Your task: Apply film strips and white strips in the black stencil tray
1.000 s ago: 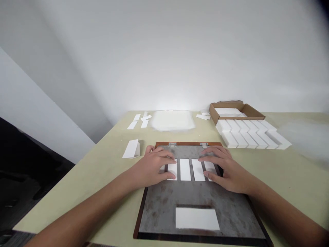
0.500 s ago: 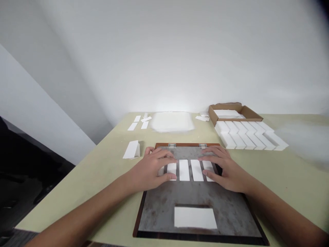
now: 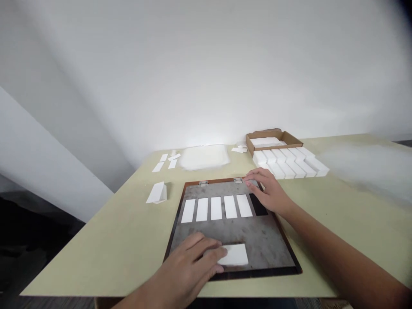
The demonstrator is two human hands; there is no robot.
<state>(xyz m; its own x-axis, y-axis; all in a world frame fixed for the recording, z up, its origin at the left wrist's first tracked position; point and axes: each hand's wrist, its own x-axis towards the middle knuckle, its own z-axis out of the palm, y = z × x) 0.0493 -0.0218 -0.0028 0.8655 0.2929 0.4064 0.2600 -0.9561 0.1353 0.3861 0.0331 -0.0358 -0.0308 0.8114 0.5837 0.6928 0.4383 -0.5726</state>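
Observation:
A hinged board (image 3: 233, 273) lies on the table, faced with a stained grey metal plate (image 3: 206, 229) that has cut-out slots. Several upright white cards (image 3: 215, 208) fill a row of slots; the dark slot (image 3: 258, 205) at the right end has none. My left hand (image 3: 193, 266) rests at the front of the plate. Its fingertips touch the left part of a wide white card (image 3: 236, 255) in the front slot, with the thumb near the plate's front edge. My right hand (image 3: 265, 189) touches the board's far right corner by a metal hinge (image 3: 237, 180), fingers stretched and apart.
A folded white card (image 3: 157, 192) stands left of the board. Small white strips (image 3: 163, 158) and a white stack (image 3: 204, 157) lie farther back. A cardboard box (image 3: 275, 139) has rows of white pieces (image 3: 289, 163) before it. A translucent sheet (image 3: 370, 167) lies at right.
My left hand has moved from the row of cards to the front card. My right hand has slid off the row to the far right corner, uncovering the cards. The view has shifted.

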